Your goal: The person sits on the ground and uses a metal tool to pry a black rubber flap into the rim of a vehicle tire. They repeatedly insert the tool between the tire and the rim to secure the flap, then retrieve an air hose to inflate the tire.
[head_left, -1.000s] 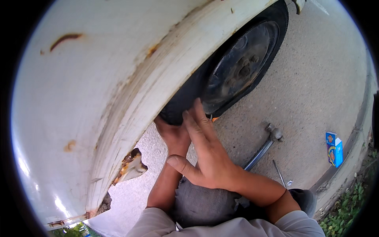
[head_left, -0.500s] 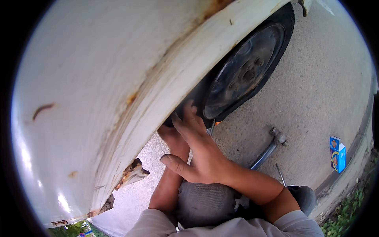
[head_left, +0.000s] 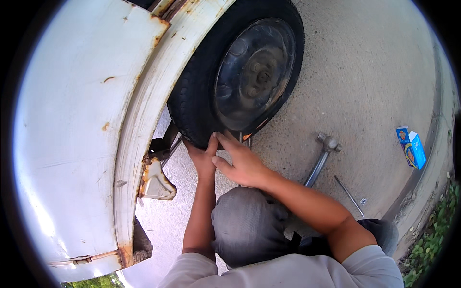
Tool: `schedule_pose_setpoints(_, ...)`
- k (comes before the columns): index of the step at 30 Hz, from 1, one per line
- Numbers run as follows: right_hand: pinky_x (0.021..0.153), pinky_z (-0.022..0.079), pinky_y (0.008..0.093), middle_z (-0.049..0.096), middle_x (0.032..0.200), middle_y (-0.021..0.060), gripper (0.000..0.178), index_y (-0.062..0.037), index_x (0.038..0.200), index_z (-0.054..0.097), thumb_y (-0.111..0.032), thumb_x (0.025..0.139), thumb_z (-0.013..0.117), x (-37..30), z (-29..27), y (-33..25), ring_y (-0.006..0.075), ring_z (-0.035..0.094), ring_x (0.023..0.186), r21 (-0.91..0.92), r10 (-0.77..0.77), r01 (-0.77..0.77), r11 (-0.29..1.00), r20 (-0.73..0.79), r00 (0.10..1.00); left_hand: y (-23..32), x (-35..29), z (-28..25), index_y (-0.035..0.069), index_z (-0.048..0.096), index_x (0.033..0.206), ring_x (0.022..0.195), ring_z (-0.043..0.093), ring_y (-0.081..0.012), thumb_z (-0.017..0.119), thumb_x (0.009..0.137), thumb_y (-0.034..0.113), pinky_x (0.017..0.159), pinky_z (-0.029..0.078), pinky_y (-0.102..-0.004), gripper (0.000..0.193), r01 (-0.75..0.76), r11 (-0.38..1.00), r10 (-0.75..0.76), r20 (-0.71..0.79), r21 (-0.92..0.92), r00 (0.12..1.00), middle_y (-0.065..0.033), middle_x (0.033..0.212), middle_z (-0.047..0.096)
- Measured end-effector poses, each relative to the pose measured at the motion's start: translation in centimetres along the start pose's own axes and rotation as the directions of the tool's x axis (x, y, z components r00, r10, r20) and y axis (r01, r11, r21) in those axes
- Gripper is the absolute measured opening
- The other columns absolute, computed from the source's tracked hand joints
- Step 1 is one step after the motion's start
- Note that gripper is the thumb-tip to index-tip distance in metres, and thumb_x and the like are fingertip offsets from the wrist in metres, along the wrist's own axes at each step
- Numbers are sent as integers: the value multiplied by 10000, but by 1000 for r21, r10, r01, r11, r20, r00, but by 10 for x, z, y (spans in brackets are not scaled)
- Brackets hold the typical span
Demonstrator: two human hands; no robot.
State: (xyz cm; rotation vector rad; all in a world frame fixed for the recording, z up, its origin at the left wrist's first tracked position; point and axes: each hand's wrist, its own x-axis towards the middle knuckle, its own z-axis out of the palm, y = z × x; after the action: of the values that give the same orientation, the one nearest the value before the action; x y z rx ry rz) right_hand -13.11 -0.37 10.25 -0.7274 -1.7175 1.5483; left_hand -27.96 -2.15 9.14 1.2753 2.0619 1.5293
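Observation:
A black tyre on a dark, dirty steel wheel (head_left: 261,77) stands under the white car's wheel arch. At the tyre's lower edge is my left hand (head_left: 204,156), its thumb pointing up along the rubber; its other fingers are hidden against the tyre. My right hand (head_left: 244,164) is open beside it, fingers stretched toward the tyre bottom and thumb held apart. Its fingertips meet or overlap the left thumb. Just beyond the right fingers, thin metal bars (head_left: 245,140) and an orange piece (head_left: 247,137) show partly under the wheel.
The rusty white body panel (head_left: 91,144) fills the left side, with a jagged broken bracket (head_left: 157,181) near my left forearm. To the right on the concrete lie a metal hammer (head_left: 322,158), a thin rod (head_left: 349,196) and a blue box (head_left: 411,148). A kerb (head_left: 418,197) borders green plants.
The view has shifted, showing more of the wheel. My right hand has moved from over my left wrist to the tyre's bottom edge, and its fingers are less spread.

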Motion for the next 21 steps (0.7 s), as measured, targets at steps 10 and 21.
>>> schedule_pose_setpoints(10, 1103, 205, 458, 171, 1385, 428, 802, 171, 1370, 108, -227, 857, 579, 3, 25, 15, 519, 193, 1324, -104, -87, 95, 990, 77, 993, 6, 1, 2, -95, 307, 1332, 1184, 447, -267, 786, 721, 208, 1022, 329, -333, 834, -36, 998, 43, -114, 56, 993, -219, 1297, 440)
schedule_pose_setpoints(21, 876, 456, 396, 562, 1083, 252, 536, 92, 1229, 443, -258, 857, 605, -41, 8, 44, 364, 570, 994, -240, -8, -114, 964, -455, 890, 10, -3, -5, -74, 315, 1342, 1227, 396, -254, 763, 761, 173, 1055, 269, -340, 774, -138, 985, 140, 12, -106, 990, -204, 1337, 398)
